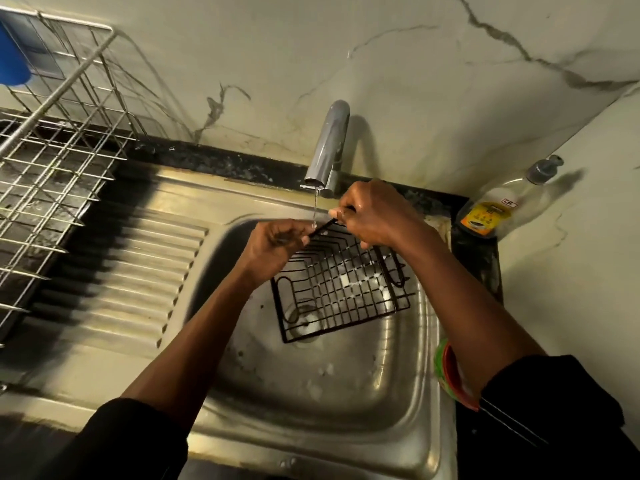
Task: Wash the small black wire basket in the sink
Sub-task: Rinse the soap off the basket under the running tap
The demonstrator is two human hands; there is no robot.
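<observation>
Both hands gripped the top rim of the small black wire basket (346,285): the left hand (277,242) curled round the wire, the right hand (374,216) pinching it just beside. The rim sat directly under the tap (327,147), in its thin water stream (315,206). Below the tap the basket tilted inside the sink (329,393). Left of the tap stood a wire dish rack (52,168); right of it, a soap bottle (491,209)

A silver wire dish rack (52,161) stood at the left, with a blue container (10,60) at its far end. A clear pump bottle (491,209) with a yellow label sat on the dark counter (481,261) in the right corner, by the veined marble wall (381,64). Nearer, something green and red (446,372) lay partly hidden.
</observation>
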